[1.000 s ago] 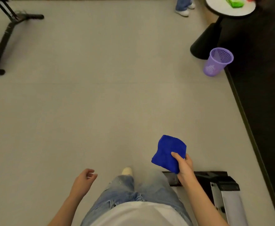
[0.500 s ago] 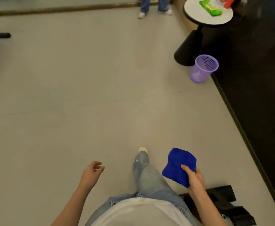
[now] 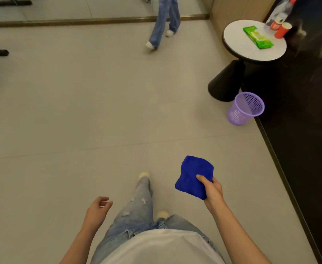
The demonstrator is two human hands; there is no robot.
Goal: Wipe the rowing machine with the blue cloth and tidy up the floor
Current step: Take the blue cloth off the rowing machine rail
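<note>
The right hand [image 3: 212, 190] pinches the folded cloth [image 3: 193, 174] by its near edge, out over the floor [image 3: 80, 111] — the left hand [image 3: 97, 209] hangs loosely curled, empty. No rower in view, so this reads as a carry between steps; next the cloth must reach the rower or be put away.

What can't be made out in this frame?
Rowing machine: outside the head view.
Right hand: underside of its grip hidden by the blue cloth.
Bottle on the round table: blurred, cut by the top edge.
Purple basket: contents too small to tell.
Second person: cut off above the legs.
</note>
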